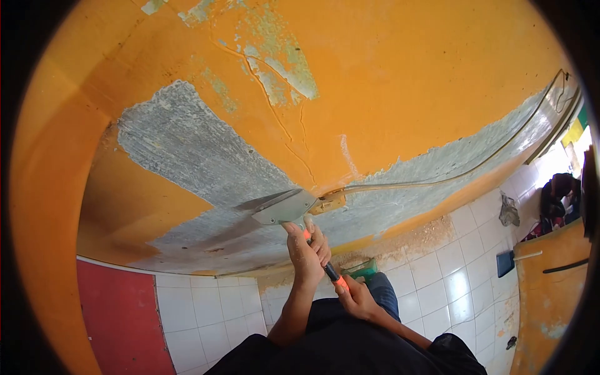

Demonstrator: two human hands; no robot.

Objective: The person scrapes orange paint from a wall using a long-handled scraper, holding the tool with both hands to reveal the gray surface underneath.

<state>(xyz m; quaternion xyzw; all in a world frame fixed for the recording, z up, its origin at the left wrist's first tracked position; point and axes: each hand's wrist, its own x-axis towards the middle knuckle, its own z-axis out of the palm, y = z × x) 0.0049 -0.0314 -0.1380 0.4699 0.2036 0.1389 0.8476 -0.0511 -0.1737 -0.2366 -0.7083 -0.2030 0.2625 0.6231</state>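
Orange wall (400,81), grey in patches, white tiles (431,269) below; left hand (306,253) and right hand (359,301) grip broad grey scraper (284,209), black-and-orange handle (332,274).

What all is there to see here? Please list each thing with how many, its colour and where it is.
Scraper: one, grey blade, black and orange handle, blade at the wall
Wall: orange, with bare grey areas, ahead
Cable: one visible run, brownish, along the wall to the right
Fitting: one, yellow-orange, beside the blade
Panel: one, red, lower left
Tiles: many, white, below
Crumbs: many, tan, along the wall's foot
Green object: one, unclear, by the leg
Flat object: one, dark blue, pale handle, right
Crumpled item: one, grey, right
Bundle: dark, far right
Left hand: one, bare, handle near blade
Right hand: one, bare, handle's end
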